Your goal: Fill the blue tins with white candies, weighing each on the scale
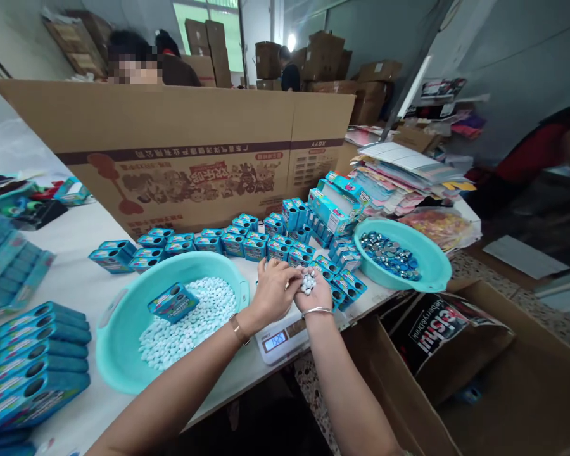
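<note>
My right hand (319, 292) is cupped palm up, holding a small heap of white candies (308, 282). Close against it, my left hand (274, 290) has its fingers bent, the tips reaching the edge of that heap; what they grip, if anything, is hidden. Beneath both hands lies a white digital scale (266, 356) with a lit display, partly covered. To the left, a turquoise basin (118, 354) contains many pale candies (180, 342), and a blue box with round openings (173, 303) rests tilted on them.
Rows of small blue boxes (235, 244) stand behind the hands, with more stacked at left (42, 361). A second turquoise basin (437, 256) contains shiny blue and silver pieces. A large cardboard sheet (194, 120) rises behind. An open carton (517, 392) sits at lower right. People are beyond.
</note>
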`<move>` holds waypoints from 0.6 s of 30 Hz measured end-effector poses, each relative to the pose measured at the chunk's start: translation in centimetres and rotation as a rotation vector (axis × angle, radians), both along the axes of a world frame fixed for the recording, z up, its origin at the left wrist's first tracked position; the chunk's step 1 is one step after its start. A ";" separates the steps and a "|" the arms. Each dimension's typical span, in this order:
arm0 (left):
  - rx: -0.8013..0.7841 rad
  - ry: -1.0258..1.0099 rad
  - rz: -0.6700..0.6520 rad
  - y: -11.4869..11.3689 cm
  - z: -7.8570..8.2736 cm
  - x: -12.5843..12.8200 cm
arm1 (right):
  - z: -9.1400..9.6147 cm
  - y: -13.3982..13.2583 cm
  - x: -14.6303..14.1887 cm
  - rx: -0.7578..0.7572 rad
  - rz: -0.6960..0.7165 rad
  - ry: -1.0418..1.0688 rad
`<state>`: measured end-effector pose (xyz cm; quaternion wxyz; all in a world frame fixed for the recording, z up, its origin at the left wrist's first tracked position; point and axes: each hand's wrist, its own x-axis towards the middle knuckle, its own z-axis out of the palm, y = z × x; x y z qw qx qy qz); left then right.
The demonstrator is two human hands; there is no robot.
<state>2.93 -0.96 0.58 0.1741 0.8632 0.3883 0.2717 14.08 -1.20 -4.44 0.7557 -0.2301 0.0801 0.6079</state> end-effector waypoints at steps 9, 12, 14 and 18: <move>0.040 0.078 0.244 2.8 -0.8 -1.5 | -0.5 -1.1 3.2 0.050 -0.085 -0.089; 0.029 0.167 0.209 2.7 -1.5 -1.7 | -0.6 -1.3 3.8 -0.006 -0.133 -0.078; 0.015 0.191 0.195 2.6 -2.2 -1.7 | -0.6 -1.3 4.0 0.002 -0.131 -0.103; -0.032 0.307 0.179 2.2 -3.4 -1.4 | -0.1 -1.3 4.1 0.052 -0.095 -0.208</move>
